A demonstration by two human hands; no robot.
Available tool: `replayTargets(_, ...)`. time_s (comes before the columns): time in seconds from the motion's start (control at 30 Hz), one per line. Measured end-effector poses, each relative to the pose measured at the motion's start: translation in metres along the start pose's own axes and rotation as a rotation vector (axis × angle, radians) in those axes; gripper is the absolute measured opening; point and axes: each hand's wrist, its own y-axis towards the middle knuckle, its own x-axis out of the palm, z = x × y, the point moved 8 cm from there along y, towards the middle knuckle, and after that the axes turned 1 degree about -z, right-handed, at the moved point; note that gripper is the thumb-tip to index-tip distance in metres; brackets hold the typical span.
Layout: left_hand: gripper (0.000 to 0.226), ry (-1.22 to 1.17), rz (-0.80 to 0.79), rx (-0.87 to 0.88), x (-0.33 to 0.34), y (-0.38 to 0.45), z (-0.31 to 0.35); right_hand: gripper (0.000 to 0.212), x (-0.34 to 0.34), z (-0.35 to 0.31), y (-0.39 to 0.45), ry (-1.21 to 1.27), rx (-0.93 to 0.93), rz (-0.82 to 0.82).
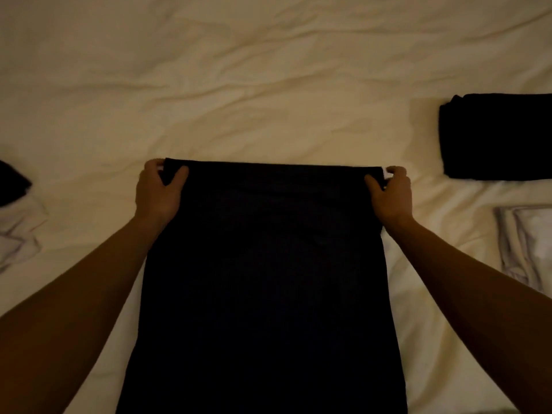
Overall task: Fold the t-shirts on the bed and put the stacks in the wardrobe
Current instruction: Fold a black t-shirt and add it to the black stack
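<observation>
Shirt pinched at both far corners

Black t-shirt (263, 279) lies flat lengthwise on the bed (268, 85), running from the near edge toward mid-bed. Left hand (158, 189) pinches its far left corner, fingers curled round the cloth; right hand (391, 192) pinches the far right corner likewise. White folded stack (525, 246) near right edge, black folded stack (498, 135) beyond it. Loose white and black clothes (15, 216) at left edge.

1. Both bare forearms are reaching forward from the lower corners, angling inward.
2. The left hand (157, 189) is pinching a dark t-shirt (268, 264) corner, thumb on top.
3. The right hand (392, 191) is mirroring that pinch at the opposite corner.
</observation>
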Motion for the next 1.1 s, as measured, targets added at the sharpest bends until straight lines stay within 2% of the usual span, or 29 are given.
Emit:
replayTargets(0.07, 0.067, 0.334, 0.118, 0.124, 0.0, -0.02, 0.009, 0.066, 0.002, -0.004, -0.016, -0.338, -0.111, 0.095)
replayTargets(0.1, 0.069, 0.406, 0.147, 0.225, 0.006, -0.036, 0.017, 0.068, 0.007, -0.013, -0.03, -0.417, -0.216, 0.131)
replayTargets(0.17, 0.07, 0.516, 0.096, 0.393, 0.031, -0.061, 0.019, 0.069, 0.028, -0.025, -0.061, -0.465, -0.411, 0.121)
replayTargets(0.2, 0.071, 0.587, 0.042, 0.416, 0.044, -0.069, 0.011, 0.07, 0.042, -0.023, -0.073, -0.507, -0.476, 0.081)
replayTargets(0.33, 0.076, 0.74, -0.087, 0.358, 0.07, -0.086, -0.027, 0.076, 0.071, 0.016, -0.089, -0.673, -0.413, -0.107)
replayTargets(0.53, 0.076, 0.727, -0.065, 0.375, 0.065, -0.085, -0.031, 0.08, 0.064, 0.017, -0.086, -0.615, -0.454, -0.121)
replayTargets(0.67, 0.074, 0.684, -0.069, 0.367, 0.062, -0.072, -0.023, 0.076, 0.056, 0.012, -0.074, -0.621, -0.473, -0.103)
replayTargets(0.77, 0.071, 0.604, -0.016, 0.373, 0.053, -0.072, -0.012, 0.066, 0.046, 0.003, -0.069, -0.542, -0.497, -0.005)
replayTargets(0.83, 0.068, 0.486, 0.103, 0.327, 0.034, -0.069, -0.003, 0.065, 0.03, -0.001, -0.056, -0.44, -0.392, 0.083)
replayTargets(0.9, 0.072, 0.354, 0.17, 0.163, 0.014, -0.044, -0.008, 0.078, 0.016, 0.01, -0.026, -0.277, -0.142, 0.08)
replayTargets(0.97, 0.074, 0.222, 0.104, -0.038, 0.006, -0.009, -0.021, 0.082, 0.014, 0.025, 0.002, -0.052, 0.103, -0.056)
replayTargets(1.03, 0.062, -0.04, -0.038, -0.185, 0.007, 0.015, -0.026, 0.064, 0.017, 0.026, 0.016, 0.202, 0.226, -0.198)
replayTargets(1.1, 0.04, -0.294, -0.207, -0.258, 0.016, 0.022, -0.022, 0.042, 0.021, 0.021, 0.017, 0.322, 0.245, -0.31)
